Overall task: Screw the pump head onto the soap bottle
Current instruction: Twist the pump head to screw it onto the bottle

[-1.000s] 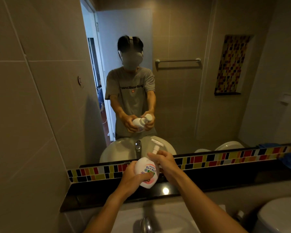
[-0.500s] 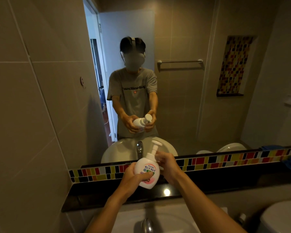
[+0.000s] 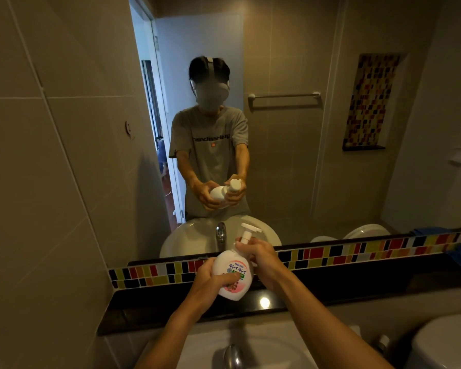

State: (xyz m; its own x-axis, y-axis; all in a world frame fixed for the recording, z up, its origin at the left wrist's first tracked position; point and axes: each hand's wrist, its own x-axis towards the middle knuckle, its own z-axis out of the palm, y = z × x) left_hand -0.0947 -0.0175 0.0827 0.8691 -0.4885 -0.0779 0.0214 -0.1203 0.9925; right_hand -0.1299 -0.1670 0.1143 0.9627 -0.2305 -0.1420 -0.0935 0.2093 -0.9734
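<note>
A white soap bottle [image 3: 233, 272] with a pink and green label is held in the air above the sink, tilted slightly. My left hand [image 3: 210, 283] wraps the bottle's lower body from the left. The white pump head [image 3: 248, 233] stands on the bottle's neck, nozzle pointing right. My right hand [image 3: 261, 259] grips the collar at the base of the pump head, fingers closed around it. The mirror repeats both hands and the bottle.
A chrome tap [image 3: 233, 355] and white sink basin [image 3: 277, 350] lie below the hands. A black ledge [image 3: 357, 286] with a coloured mosaic strip [image 3: 343, 254] runs under the mirror. A white toilet [image 3: 445, 344] sits at lower right, a tiled wall on the left.
The pump head's nozzle has turned round in my right hand's grip and now points right. The bottle stays in my left hand at about the same place.
</note>
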